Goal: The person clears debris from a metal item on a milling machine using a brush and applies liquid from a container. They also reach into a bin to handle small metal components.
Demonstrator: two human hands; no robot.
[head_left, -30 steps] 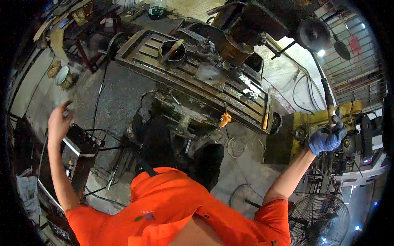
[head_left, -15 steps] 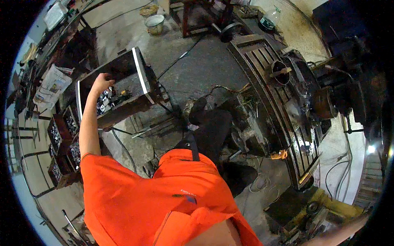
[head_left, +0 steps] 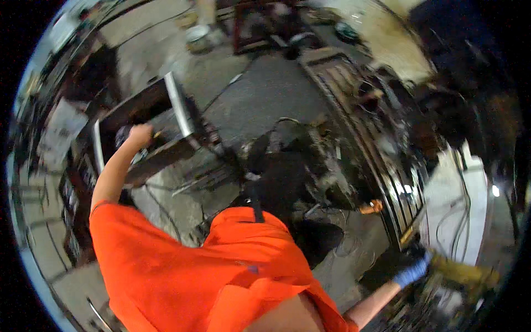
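Left hand (head_left: pixel 141 135) is hanging over a likely heavy box (head_left: pixel 166 159), best held by its rim (head_left: pixel 177 105); right hand (head_left: pixel 414 271) is blurring, fingers' grip unclear on both.

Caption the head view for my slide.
Bare left grip at a pale-edged open bin; blue-gloved right grip near a slotted metal table.

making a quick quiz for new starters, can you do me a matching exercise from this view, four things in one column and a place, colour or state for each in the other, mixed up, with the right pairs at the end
Things:
1. left hand
2. right hand
3. shirt
4. bucket

Places, colours, states:
A. wearing a blue glove
B. standing on the floor
C. bare, at the open box
D. bright orange

Right pairs: 1-C, 2-A, 3-D, 4-B
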